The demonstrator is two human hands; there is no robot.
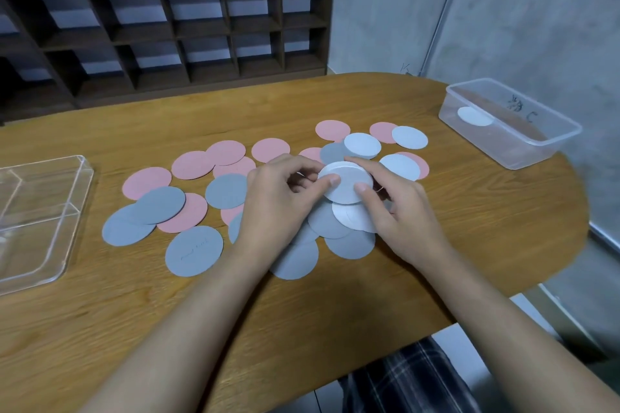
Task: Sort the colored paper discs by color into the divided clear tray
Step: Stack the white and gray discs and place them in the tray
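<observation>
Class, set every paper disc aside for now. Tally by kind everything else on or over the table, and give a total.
Divided clear tray: 1
Clear plastic tub: 1
Hands: 2, the left hand and the right hand, both pinching the white disc stack
Total: 4

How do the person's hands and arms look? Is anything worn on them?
Both the left hand and the right hand are bare: no gloves, rings or watch show. The forearms are bare too, with no sleeve in view. Dark checked cloth shows at the lap.
</observation>
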